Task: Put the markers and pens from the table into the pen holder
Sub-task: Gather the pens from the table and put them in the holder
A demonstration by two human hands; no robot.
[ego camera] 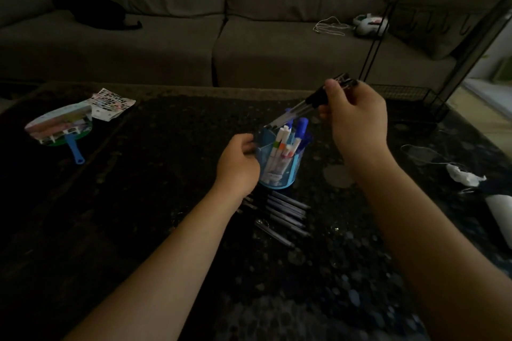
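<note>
Far to the left of the pen holder (279, 163), a round hand fan (59, 126) with a blue handle lies flat on the dark tabletop (138, 188), and a printed sheet (110, 104) lies just behind it. Nearer the holder, the person's left hand (238, 163) comes in from the lower left with the forearm stretched diagonally over the tabletop; its fingers (248, 144) are curled against the holder's left wall, wrapped around the rim side.

The pen holder is a translucent blue cup standing upright at the middle of the tabletop. Inside it, white markers (281, 147) with coloured bands stand tilted, tips down and caps up, beside two blue-capped ones.

Just in front of the holder, on the near side, a row of dark pens (282, 213) lies flat on the tabletop — their long axes run from upper left to lower right, roughly parallel to one another.

Above and to the right of the holder, the right hand (357, 122) is raised off the tabletop, wrist bent and forearm rising from the lower right corner. Thumb and fingers are clamped together on a bundle of pens (302, 106). The bundle's long axis slants from upper right down to lower left — the lower ends point at the holder's open top and hang just over its rim, the upper ends stick out past the thumb.

Far right of the holder, a crumpled white tissue (462, 174) sits near the tabletop's edge. Behind the tabletop stands a grey sofa (249, 22).
</note>
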